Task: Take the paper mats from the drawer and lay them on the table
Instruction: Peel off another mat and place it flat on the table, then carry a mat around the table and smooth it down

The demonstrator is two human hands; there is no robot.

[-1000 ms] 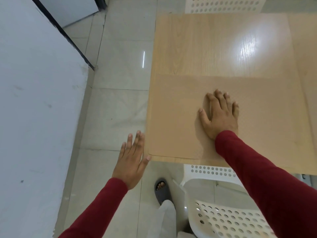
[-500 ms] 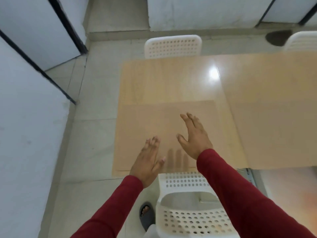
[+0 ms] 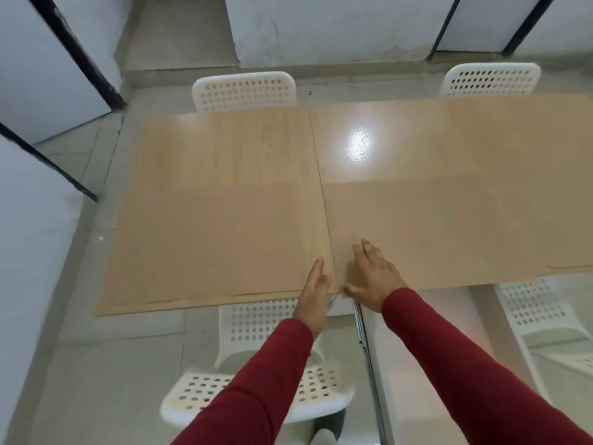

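Note:
Two brown paper mats lie flat on the near half of the wooden table (image 3: 244,146). The left mat (image 3: 208,242) covers the near left corner; the right mat (image 3: 449,226) lies beside it, past the table's seam. My left hand (image 3: 316,284) hovers edge-on at the near edge, over the left mat's right border, fingers straight and holding nothing. My right hand (image 3: 372,271) is spread, palm down, over the right mat's near left corner; contact is unclear. No drawer is in view.
A white perforated chair (image 3: 256,374) stands under me at the near edge, another (image 3: 542,319) at the right. Two more chairs (image 3: 244,91) (image 3: 491,80) stand across the table. White walls with black strips close in the left and far sides.
The view has swung right and back, bringing the second mat into sight. Both hands have left the left mat's middle and moved right to the seam between the mats.

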